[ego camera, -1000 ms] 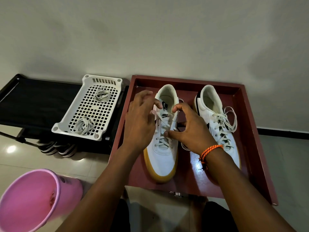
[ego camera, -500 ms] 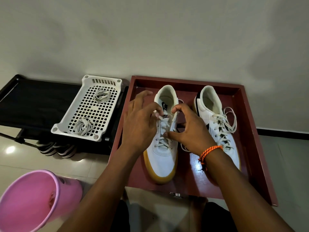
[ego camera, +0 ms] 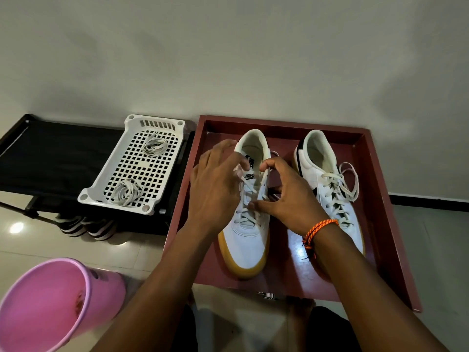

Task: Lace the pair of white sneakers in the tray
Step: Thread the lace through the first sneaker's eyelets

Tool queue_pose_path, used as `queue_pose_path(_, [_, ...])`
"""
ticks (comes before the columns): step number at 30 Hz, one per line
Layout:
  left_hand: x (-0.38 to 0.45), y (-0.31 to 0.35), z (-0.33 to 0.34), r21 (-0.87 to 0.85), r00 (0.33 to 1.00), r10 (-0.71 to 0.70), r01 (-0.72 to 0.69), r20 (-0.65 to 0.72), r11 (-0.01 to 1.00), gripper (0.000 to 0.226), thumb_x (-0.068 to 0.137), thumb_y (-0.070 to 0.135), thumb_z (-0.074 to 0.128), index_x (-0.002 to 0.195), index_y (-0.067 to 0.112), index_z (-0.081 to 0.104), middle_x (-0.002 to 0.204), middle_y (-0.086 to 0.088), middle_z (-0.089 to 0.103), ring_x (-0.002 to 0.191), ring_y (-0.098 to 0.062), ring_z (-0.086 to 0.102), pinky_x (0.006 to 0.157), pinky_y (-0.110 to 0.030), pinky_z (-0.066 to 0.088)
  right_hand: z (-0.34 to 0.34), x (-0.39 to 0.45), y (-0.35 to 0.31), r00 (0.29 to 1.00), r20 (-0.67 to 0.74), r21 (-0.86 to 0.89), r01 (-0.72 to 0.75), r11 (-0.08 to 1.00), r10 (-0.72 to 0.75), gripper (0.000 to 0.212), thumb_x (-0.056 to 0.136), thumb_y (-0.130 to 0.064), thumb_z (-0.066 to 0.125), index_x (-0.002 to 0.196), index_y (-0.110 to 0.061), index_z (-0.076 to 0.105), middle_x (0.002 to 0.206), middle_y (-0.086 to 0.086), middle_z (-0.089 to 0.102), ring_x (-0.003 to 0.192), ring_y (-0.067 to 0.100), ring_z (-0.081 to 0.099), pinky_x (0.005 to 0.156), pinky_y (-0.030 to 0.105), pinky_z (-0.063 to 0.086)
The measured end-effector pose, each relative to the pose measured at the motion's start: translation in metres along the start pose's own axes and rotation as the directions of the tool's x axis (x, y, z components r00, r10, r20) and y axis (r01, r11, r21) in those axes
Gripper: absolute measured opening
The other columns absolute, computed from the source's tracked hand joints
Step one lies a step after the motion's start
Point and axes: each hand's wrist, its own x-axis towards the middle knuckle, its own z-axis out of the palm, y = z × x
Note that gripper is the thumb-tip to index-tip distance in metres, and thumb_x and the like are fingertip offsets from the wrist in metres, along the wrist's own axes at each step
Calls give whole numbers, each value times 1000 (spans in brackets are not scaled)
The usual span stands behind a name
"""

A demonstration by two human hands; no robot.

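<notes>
1. Pinched in the left hand (ego camera: 215, 189) is one end of the lace (ego camera: 247, 186), held between thumb and forefinger at the upper left eyelets of the left sneaker (ego camera: 250, 219); its other fingers are spread loosely above the shoe's collar.
2. Right hand (ego camera: 289, 196) sits on the other side of the same shoe. Its forefinger curls at the top right eyelets and its thumb presses on the crossed lace lower down; whether it actually holds the second lace end, I cannot tell.
3. Left sneaker lies in the red tray (ego camera: 375, 199), toe toward the person, heel toward the wall, so its long axis runs straight away from the body. The free eyelets lie beyond the fingertips, toward the heel.
4. Next crossing, I judge, goes from the left hand's pinch across the tongue to the right side; the left hand is nearer that lace end.
5. Right sneaker (ego camera: 327, 199) stands just beside, parallel, seemingly fully laced with loose loops.
</notes>
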Motion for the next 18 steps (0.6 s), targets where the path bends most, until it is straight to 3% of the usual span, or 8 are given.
queue_pose_path(4, [-9,4,11,32,982,24,-31,189,999,14,105,35,60,107,35,74,172,14,27,160,-24,19,121,-67,26,-1,-2,0,999,42,-6,-2,1000,3,85,64,-33,100,130,-45,48,131,-12,56,108,12,66,89,37,61])
queue_pose_path(6, [-10,2,15,8,975,5,-7,224,1000,17,106,35,59,103,31,76,174,14,22,160,-24,15,120,-69,25,-2,-3,-1,998,69,-21,-7,1000,8,90,62,-34,101,133,-45,46,134,-11,53,111,12,65,91,38,60])
queue_pose_path(10, [-6,1,14,-21,985,0,4,174,1000,18,102,25,60,92,29,74,168,15,29,151,-25,30,109,-59,42,-2,-3,-1,997,81,-20,2,1000,-1,93,62,-35,102,135,-44,45,136,-13,51,112,9,63,93,37,60])
queue_pose_path(13, [2,-1,8,-150,997,-36,46,70,988,22,98,28,53,84,30,70,157,9,44,137,-28,45,97,-55,51,-2,-1,-1,996,84,-20,-9,1000,11,94,59,-38,102,132,-47,44,135,-14,52,110,13,65,92,40,60])
queue_pose_path(16, [6,-9,1,-225,997,-80,72,-23,972,24,103,37,47,96,30,69,145,5,53,128,-28,55,96,-54,53,-2,-1,1,997,81,-41,-8,999,11,94,59,-38,103,132,-46,44,135,-14,51,110,9,62,90,31,57])
queue_pose_path(18, [3,-10,0,-211,999,-43,39,-13,977,21,106,35,47,107,34,68,145,8,52,133,-26,53,102,-56,49,-3,-2,1,997,78,-60,-3,998,8,93,60,-38,102,133,-45,44,136,-13,51,113,3,57,86,21,50])
